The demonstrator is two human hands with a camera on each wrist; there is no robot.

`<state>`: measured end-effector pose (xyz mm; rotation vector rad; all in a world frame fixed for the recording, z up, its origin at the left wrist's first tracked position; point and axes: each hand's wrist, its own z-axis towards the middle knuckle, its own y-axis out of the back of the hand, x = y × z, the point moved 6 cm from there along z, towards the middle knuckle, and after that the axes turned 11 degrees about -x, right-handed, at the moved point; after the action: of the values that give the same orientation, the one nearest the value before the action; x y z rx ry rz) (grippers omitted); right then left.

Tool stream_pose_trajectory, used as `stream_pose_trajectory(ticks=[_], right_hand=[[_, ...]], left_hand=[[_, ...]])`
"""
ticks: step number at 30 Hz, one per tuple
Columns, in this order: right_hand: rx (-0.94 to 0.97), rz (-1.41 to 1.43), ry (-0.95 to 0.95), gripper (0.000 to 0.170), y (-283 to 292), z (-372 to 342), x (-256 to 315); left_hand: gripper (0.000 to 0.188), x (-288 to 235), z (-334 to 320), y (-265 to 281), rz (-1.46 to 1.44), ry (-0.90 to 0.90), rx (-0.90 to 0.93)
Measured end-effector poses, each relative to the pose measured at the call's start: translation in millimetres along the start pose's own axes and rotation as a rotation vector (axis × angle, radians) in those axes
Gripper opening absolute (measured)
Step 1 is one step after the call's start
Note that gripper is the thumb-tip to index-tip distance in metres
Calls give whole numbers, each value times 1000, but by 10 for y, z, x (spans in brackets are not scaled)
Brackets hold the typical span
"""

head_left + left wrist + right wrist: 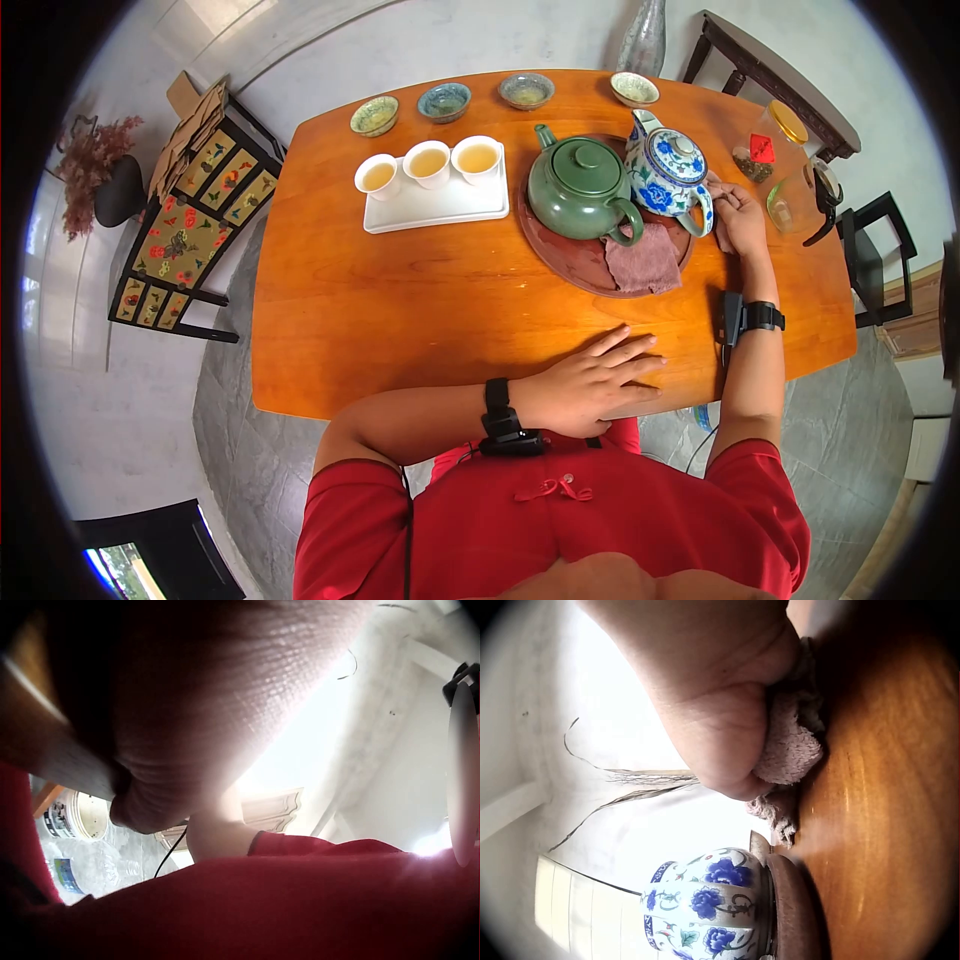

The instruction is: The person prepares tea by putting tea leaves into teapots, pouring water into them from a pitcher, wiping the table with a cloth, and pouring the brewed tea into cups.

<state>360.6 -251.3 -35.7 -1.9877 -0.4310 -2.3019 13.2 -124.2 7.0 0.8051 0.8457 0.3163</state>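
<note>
My right hand (740, 215) is on the table just right of the blue-and-white teapot (658, 180), its fingers curled round a bunched pinkish cloth (786, 746). In the right wrist view the cloth sits low over the wood, beside the round brown tray (791, 907). That tray carries the patterned teapot, a green teapot (575, 195) and a second, folded cloth (643, 262). Near the table's front edge rests my left hand (590, 385), palm down, fingers spread, holding nothing. The left wrist view mostly shows the underside of that hand and red clothing.
Left of the teapots, a white rectangular tray (435, 214) bears three cups of pale tea. Several small bowls (444, 101) line the far edge. At the right stand a yellow-lidded jar (768, 150) and a glass pitcher (793, 203) with a black handle.
</note>
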Motion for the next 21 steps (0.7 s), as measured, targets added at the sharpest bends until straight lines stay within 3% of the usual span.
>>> stream_pose_trajectory(ticks=[10, 13, 21], right_hand=[[1, -1, 36, 15, -12, -15, 53], [0, -4, -40, 15, 41, 49, -81], [-2, 17, 28, 18, -12, -14, 24]], left_hand=[[69, 2, -5, -14, -3, 1, -14], [69, 1, -3, -5, -7, 6, 3], [70, 3, -11, -20, 9, 5, -5]])
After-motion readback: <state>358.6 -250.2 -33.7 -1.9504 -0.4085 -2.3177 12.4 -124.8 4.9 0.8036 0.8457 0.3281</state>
